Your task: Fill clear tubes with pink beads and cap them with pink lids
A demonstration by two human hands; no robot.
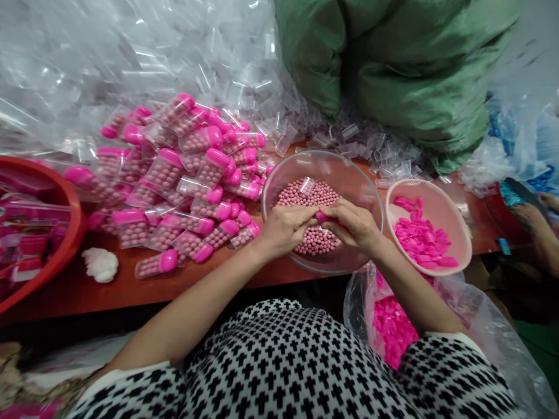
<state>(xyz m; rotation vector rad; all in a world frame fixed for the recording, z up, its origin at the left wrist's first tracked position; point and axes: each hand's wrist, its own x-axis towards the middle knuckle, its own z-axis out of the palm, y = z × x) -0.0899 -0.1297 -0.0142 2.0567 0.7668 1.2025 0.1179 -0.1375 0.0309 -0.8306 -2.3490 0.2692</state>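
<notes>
Pink cap (322, 216) pinched between both hands (321, 224) over clear bowl (369, 192), table edge (144, 291) just beneath wrists

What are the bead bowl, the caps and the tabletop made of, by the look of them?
Bead bowl: clear plastic, probably; see-through wall with a glossy rim.
Caps in the pink bowl: moulded plastic, it seems; uniform hot pink with a slight sheen.
Tabletop: smooth red-brown surface, perhaps painted or laminated board; no grain shows.
Both hands, left and right, meet over the beads on a pink cap.

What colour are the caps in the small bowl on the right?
Bright pink caps in a pale pink bowl, seen clearly in the head view.
</notes>
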